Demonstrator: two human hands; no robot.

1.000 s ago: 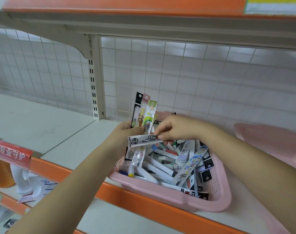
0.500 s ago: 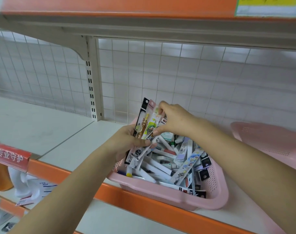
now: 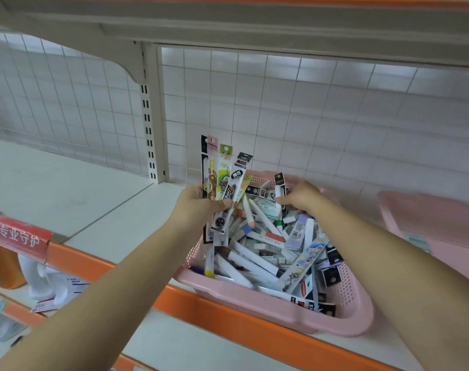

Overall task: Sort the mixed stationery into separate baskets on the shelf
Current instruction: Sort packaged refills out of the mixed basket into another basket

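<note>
Gripping a fanned bunch of packaged pens (image 3: 222, 180), the left hand (image 3: 198, 207) has its fingers and thumb curled round the lower half of the packs. They stand upright above the near-left corner of the pink basket (image 3: 281, 311), with their card headers pointing up toward the wire grid (image 3: 281, 103) at the back.

The right hand (image 3: 300, 196) reaches into the far side of the same basket. Its fingers are bent and pinch a narrow packet (image 3: 279, 183) with a black header, which sticks up just beside the fingertips (how far it is lifted from the heap cannot be told).

The basket sits on the white shelf (image 3: 67, 183), its front wall against the orange edge strip (image 3: 228, 309). It is heaped with mixed stationery (image 3: 260, 253): white markers with coloured ends, small boxed erasers, flat printed packs and black-and-white cards lying crosswise over one another.

A second pink basket (image 3: 429, 223) stands to the right, apart from the first, with a small pale label lying inside it. At the left a red label (image 3: 16, 234) with white characters hangs on the edge strip, and an orange bottle (image 3: 3, 266) shows on the shelf below.
</note>
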